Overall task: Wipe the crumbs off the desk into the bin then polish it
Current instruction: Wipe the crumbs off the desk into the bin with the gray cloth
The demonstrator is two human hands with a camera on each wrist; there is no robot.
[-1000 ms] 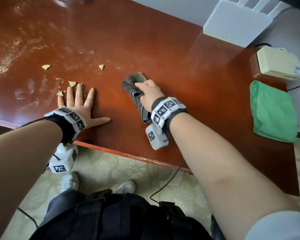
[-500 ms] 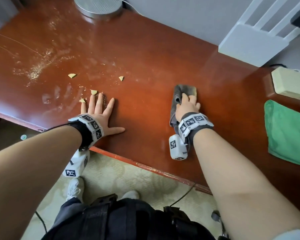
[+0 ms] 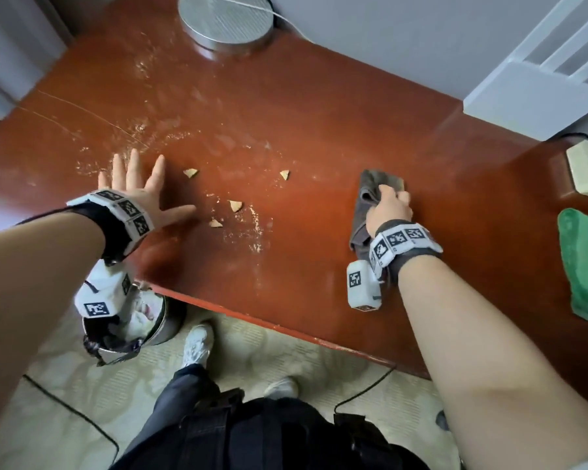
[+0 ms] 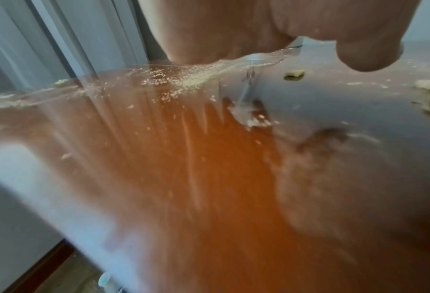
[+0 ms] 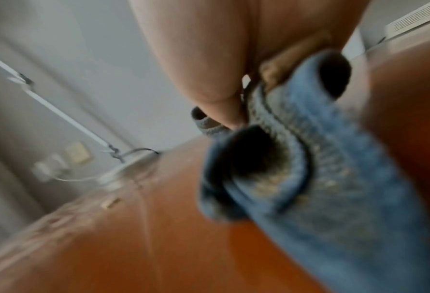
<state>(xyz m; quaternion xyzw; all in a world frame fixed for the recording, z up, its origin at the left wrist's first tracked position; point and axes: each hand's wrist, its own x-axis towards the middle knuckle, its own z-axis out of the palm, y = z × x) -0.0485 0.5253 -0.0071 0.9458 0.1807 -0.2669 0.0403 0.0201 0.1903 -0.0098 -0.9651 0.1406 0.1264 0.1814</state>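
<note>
Metal bin (image 3: 170,320) below near desk (image 3: 319,130) edge, crumpled waste inside. Right hand (image 3: 389,206) grips folded grey cloth (image 3: 370,188); left hand (image 3: 140,188) splayed flat near triangular crumbs (image 3: 235,205).

We read home room or bedroom: glossy red-brown desk (image 3: 319,123), patterned carpet (image 3: 286,354), curtain (image 4: 66,39), round metal lamp base (image 3: 226,20), wall sockets (image 5: 78,153).

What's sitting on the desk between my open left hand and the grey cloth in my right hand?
In the head view, four crumb pieces and fine crumb dust lie on the desk between the left hand and the grey cloth.
</note>
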